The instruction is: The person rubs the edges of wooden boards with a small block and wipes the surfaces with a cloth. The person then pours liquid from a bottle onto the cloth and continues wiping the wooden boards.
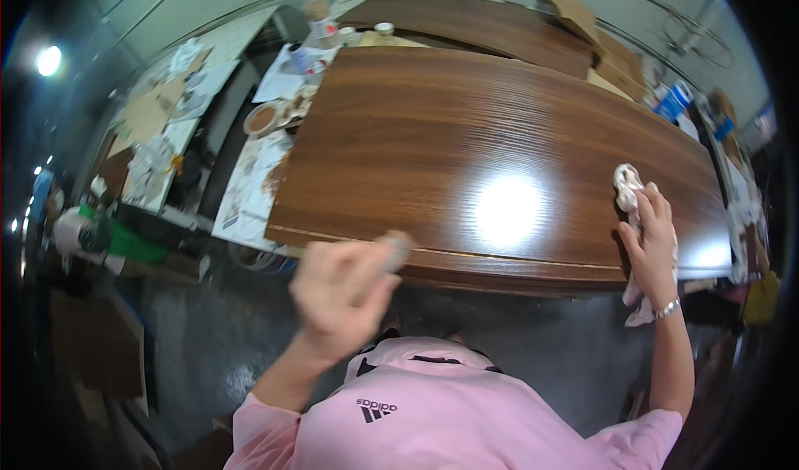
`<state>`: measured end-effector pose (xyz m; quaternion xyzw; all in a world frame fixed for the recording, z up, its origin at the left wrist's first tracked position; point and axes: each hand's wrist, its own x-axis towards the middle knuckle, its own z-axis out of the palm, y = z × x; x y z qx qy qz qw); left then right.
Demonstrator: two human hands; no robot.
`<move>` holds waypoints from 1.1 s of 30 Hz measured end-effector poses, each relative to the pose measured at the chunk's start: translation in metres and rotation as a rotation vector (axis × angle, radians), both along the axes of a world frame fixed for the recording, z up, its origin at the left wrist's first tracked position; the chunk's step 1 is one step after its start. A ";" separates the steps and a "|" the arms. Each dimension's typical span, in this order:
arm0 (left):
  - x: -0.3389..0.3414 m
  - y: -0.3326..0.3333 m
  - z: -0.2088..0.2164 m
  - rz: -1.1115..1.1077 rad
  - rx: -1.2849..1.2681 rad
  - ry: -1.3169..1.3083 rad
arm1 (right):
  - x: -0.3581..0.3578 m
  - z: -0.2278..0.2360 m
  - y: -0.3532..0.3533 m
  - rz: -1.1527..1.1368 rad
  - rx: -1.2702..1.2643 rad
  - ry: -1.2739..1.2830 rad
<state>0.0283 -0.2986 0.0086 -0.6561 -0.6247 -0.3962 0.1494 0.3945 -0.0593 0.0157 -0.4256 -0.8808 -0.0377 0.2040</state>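
A glossy brown wood-grain panel [391, 154] lies flat in front of me, with a bright light reflection at its middle. Near its front left edge my left hand [341, 291] is closed around a small grey object [398, 250], too smeared by motion to name. On the panel's right side, my right hand [653, 237] grips a crumpled pinkish-white rag [626, 185]. Part of the rag sticks out past my fingertips onto the wood, and its tail hangs below the front edge beside my wrist.
Behind lies another brown panel [474, 22], with a cardboard box [612, 54] at its right. A clear bottle [319, 12], small jars and a tape roll [262, 119] stand along the left. A blue-and-white container [672, 101] is at the far right. Dark floor [499, 324] shows below.
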 end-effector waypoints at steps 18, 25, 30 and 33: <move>0.038 -0.006 -0.011 0.371 0.136 0.065 | -0.007 -0.002 -0.001 0.128 0.010 0.098; -0.010 -0.031 -0.031 0.577 0.058 0.088 | -0.006 -0.003 -0.001 0.133 0.020 0.085; -0.021 -0.049 -0.022 0.669 0.107 -0.026 | -0.010 -0.001 -0.003 0.136 0.021 0.100; -0.009 -0.036 -0.026 0.582 0.058 -0.008 | -0.007 -0.002 0.000 0.142 0.020 0.109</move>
